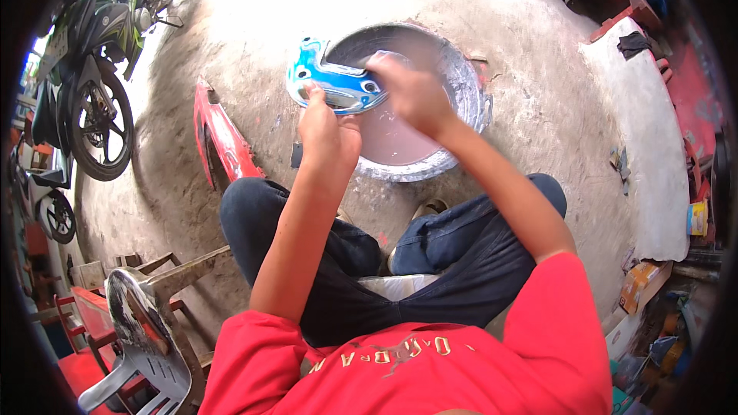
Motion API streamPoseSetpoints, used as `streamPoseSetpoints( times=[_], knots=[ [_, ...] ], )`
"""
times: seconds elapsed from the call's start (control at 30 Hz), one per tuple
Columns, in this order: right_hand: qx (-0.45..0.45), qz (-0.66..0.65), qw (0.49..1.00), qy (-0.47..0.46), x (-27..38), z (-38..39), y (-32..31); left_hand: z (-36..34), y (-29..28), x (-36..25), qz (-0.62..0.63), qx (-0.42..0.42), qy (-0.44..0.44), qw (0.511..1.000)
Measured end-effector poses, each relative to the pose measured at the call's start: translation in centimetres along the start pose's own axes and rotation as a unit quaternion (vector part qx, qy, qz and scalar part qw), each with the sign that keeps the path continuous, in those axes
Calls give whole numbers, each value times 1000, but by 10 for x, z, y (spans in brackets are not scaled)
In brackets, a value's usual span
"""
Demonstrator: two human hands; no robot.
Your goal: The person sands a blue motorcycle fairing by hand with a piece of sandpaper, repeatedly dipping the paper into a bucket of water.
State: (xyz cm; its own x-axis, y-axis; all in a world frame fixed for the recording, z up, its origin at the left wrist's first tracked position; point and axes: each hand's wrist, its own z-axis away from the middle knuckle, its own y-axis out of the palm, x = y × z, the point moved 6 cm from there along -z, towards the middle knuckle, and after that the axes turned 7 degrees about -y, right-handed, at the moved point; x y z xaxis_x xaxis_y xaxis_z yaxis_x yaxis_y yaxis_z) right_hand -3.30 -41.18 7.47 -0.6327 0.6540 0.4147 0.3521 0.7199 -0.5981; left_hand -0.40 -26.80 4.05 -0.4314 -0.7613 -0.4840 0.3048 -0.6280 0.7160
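Note:
My left hand (327, 127) grips the near edge of a blue and white plastic motorcycle panel (327, 77), holding it over the rim of a round metal basin (465, 81). The basin holds murky pinkish water. My right hand (411, 92) presses flat on the panel's right end, above the water; it looks blurred, and whether a small pad lies under it I cannot tell. I sit low with my knees apart, dark jeans and red shirt below.
A red motorcycle panel (219, 138) leans on the concrete floor left of the basin. Motorcycles (96, 54) stand at the far left. A grey plastic chair (142, 338) and wooden frame sit at lower left. A raised concrete slab (653, 131) and clutter line the right.

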Motion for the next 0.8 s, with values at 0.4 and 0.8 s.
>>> streamPoseSetpoints(
  times=[0.4,0.8],
  knots=[
    [29,40,972,231,-15,0,-4,0,7,-6,18,21,11,1000],
    [-17,27,998,-58,31,0,6,-7,-4,-3,7,2,-14,1000]
  ],
)
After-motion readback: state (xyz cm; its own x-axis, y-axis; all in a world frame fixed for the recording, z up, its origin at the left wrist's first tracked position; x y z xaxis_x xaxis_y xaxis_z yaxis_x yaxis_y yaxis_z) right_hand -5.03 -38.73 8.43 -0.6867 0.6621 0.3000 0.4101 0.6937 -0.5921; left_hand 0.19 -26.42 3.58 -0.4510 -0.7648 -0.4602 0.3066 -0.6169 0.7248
